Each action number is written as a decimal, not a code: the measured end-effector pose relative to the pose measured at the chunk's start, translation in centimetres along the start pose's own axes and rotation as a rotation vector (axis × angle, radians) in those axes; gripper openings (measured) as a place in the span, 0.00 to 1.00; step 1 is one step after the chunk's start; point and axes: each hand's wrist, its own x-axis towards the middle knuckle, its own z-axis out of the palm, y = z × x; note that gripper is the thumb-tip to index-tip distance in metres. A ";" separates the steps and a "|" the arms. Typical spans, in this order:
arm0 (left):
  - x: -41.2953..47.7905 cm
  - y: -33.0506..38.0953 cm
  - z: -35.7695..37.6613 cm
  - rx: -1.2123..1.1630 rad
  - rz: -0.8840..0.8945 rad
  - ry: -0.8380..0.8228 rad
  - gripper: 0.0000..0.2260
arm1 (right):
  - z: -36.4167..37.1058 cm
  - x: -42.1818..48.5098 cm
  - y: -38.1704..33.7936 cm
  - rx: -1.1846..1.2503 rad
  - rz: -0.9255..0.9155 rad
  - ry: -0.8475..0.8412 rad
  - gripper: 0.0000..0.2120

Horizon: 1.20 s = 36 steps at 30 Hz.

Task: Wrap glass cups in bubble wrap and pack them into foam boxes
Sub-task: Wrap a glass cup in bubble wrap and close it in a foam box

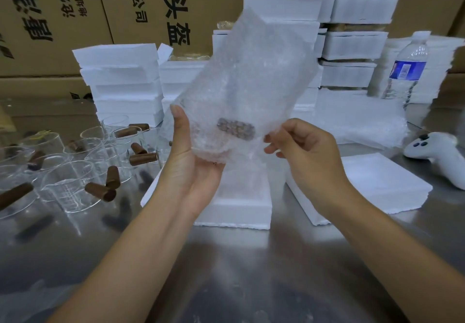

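Observation:
A sheet of bubble wrap (249, 81) is held up in front of me, and a glass cup with a brown handle (236, 128) shows through its lower part. My left hand (191, 156) cradles the wrapped cup from below and the left. My right hand (304, 149) pinches the wrap's right edge. Under my hands an open white foam box (239, 207) lies on the steel table, with a flat foam lid (375, 184) to its right. Several bare glass cups with brown handles (73, 169) stand at the left.
Stacks of white foam boxes (125, 83) fill the back, with taller stacks (352, 40) at the right. A pile of bubble wrap sheets (359, 118), a water bottle (407, 71) and a white controller (437, 151) sit at the right. Cardboard cartons (63, 20) form the back wall.

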 end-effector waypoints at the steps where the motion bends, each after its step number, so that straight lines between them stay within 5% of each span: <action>1: 0.1 -0.1 0.0 0.061 0.009 -0.002 0.38 | 0.0 0.1 0.1 0.007 -0.012 0.026 0.06; 4: 0.0 -0.3 0.0 0.180 0.033 -0.016 0.40 | 0.1 0.0 -0.2 0.108 0.003 0.015 0.02; 8: -0.1 -0.5 -0.2 0.251 0.080 -0.073 0.36 | 0.0 0.0 -0.2 0.198 0.036 -0.066 0.19; 13: -0.2 -0.6 -0.3 0.307 0.105 -0.034 0.33 | -0.1 -0.1 -0.5 0.175 -0.041 -0.155 0.13; 20: 0.2 -0.7 -0.6 0.388 0.083 -0.028 0.31 | 0.0 -1.1 0.2 -0.634 -0.401 -0.183 0.17; 22: 0.2 -0.8 -0.7 0.393 0.080 -0.021 0.30 | 0.2 -1.1 0.1 -0.597 -0.422 -0.142 0.18; 26: -0.1 -0.9 -0.2 0.330 0.092 0.031 0.32 | 0.6 -1.0 -0.7 -0.322 -0.362 0.026 0.05; 33: -0.7 -0.8 0.2 0.491 0.040 -0.092 0.39 | -0.4 0.0 -0.4 -0.200 -0.152 0.242 0.15; 36: -0.7 -0.9 0.1 0.498 0.021 -0.175 0.34 | -0.8 0.4 -0.6 -0.136 -0.073 0.276 0.10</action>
